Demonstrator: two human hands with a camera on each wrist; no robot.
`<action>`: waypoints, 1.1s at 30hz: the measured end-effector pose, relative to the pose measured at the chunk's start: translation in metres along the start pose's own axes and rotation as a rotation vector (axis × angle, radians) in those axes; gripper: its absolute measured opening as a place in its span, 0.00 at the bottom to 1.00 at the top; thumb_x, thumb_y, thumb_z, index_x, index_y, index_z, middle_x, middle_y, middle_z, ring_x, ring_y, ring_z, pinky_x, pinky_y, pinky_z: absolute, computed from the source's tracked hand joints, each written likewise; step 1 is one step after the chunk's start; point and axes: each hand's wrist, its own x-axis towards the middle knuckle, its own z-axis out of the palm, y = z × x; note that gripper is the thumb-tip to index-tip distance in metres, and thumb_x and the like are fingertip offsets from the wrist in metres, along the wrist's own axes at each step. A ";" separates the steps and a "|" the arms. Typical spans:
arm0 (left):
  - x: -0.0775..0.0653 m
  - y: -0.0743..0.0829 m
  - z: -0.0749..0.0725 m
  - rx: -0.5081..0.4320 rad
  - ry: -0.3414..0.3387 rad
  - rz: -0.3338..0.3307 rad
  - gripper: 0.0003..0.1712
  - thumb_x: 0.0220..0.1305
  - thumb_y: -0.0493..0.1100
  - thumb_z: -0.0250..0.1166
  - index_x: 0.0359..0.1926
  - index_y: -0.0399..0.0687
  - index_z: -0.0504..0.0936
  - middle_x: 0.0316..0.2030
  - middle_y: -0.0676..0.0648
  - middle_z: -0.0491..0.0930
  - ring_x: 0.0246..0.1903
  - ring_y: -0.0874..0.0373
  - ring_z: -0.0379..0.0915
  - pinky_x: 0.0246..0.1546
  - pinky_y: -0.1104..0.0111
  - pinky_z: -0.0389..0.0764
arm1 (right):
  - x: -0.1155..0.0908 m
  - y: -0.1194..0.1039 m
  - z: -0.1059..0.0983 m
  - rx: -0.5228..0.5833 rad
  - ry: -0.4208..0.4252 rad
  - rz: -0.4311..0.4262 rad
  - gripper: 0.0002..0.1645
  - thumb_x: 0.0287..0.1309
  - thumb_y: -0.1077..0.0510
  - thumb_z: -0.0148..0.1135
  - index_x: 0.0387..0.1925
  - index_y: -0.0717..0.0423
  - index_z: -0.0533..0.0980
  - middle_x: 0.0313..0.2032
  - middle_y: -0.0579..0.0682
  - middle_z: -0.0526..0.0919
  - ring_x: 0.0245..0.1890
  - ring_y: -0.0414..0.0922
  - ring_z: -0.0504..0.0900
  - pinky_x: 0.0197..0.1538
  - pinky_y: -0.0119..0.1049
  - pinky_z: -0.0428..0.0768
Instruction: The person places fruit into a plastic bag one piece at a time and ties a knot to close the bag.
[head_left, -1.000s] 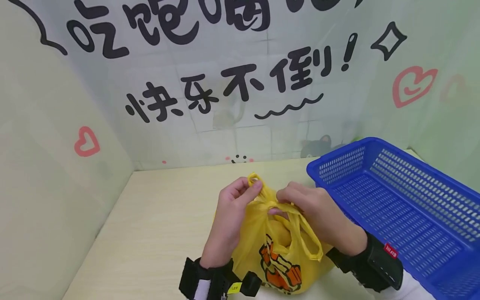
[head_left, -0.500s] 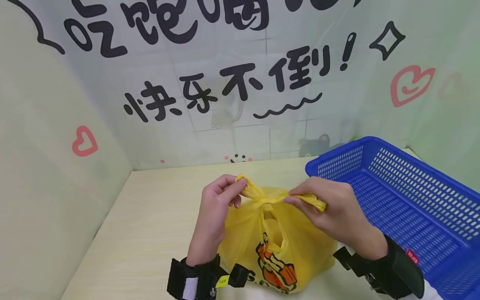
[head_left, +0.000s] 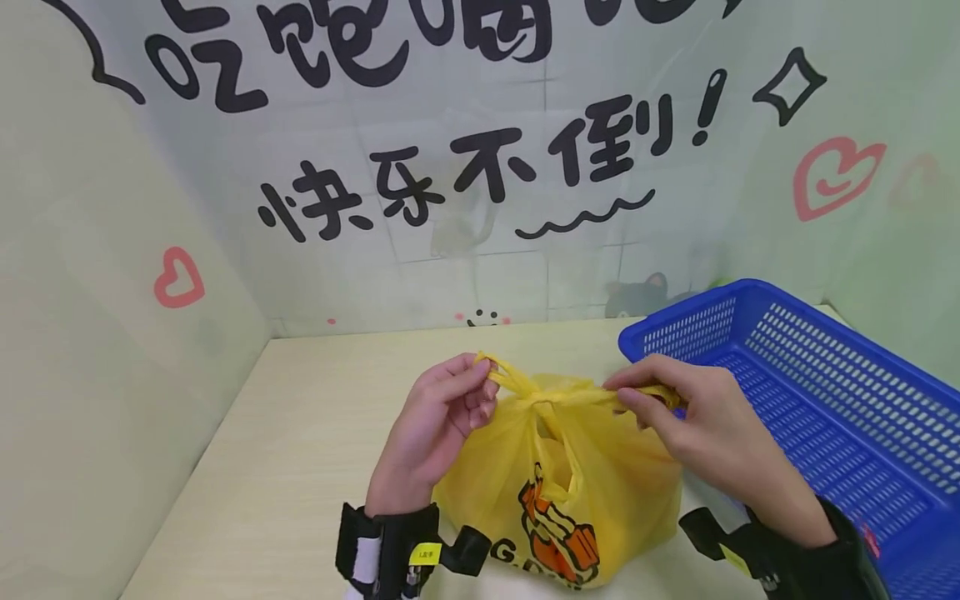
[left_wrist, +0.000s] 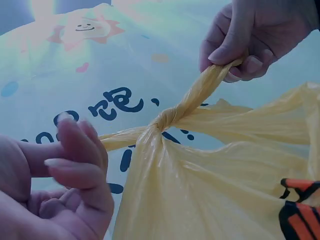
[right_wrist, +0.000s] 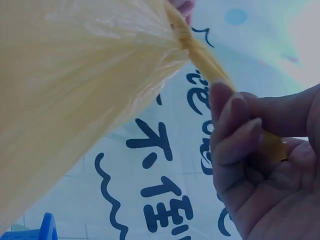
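Observation:
A full yellow plastic bag (head_left: 622,483) with an orange and black print stands on the table in the head view. Its two handles cross in a twisted knot (left_wrist: 167,117) at the top. My left hand (head_left: 435,417) pinches one handle between thumb and fingers, up and left of the knot. Out to the right, my right hand (head_left: 697,408) grips the other handle, whose end runs inside the curled fingers (right_wrist: 232,135). Both handles look pulled taut. What the bag contains is hidden, apart from a yellowish shape behind the gap under the knot.
A blue perforated plastic basket (head_left: 847,417) stands to the right of the bag, partly behind my right forearm. Around the bag lies the pale wooden table (head_left: 315,433). A printed sheet (head_left: 420,275) with black lettering hangs behind, with more sheeting at both sides.
My hands have moved apart, the right one outward to the right and the left one leftward. The loose crossing of the handles has drawn into a tighter knot, and the right handle's loop has gone into the hand.

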 end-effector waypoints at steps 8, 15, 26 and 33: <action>0.007 -0.006 0.003 -0.100 0.137 0.015 0.14 0.75 0.35 0.50 0.35 0.47 0.80 0.27 0.54 0.85 0.22 0.69 0.76 0.22 0.82 0.69 | -0.006 0.005 0.000 -0.048 -0.050 0.152 0.11 0.62 0.64 0.63 0.44 0.50 0.85 0.23 0.43 0.81 0.21 0.36 0.73 0.19 0.28 0.66; 0.010 -0.008 0.003 -0.152 0.211 0.031 0.14 0.75 0.35 0.49 0.35 0.47 0.80 0.27 0.52 0.85 0.25 0.67 0.83 0.28 0.80 0.79 | -0.009 0.007 -0.003 -0.174 -0.048 0.144 0.09 0.62 0.64 0.64 0.41 0.52 0.85 0.21 0.40 0.78 0.19 0.32 0.69 0.20 0.28 0.67; 0.010 -0.002 -0.008 0.023 0.317 0.056 0.16 0.73 0.34 0.53 0.29 0.47 0.82 0.21 0.52 0.80 0.19 0.65 0.72 0.23 0.79 0.74 | -0.011 0.011 -0.014 -0.234 -0.051 0.086 0.08 0.62 0.64 0.64 0.39 0.51 0.85 0.23 0.40 0.81 0.20 0.30 0.68 0.23 0.27 0.68; 0.006 -0.005 -0.019 0.102 0.376 0.034 0.11 0.72 0.35 0.55 0.33 0.42 0.82 0.20 0.51 0.78 0.17 0.63 0.65 0.19 0.78 0.64 | -0.018 0.018 -0.013 -0.265 -0.094 0.110 0.07 0.63 0.62 0.63 0.37 0.48 0.84 0.20 0.36 0.77 0.21 0.29 0.69 0.24 0.27 0.70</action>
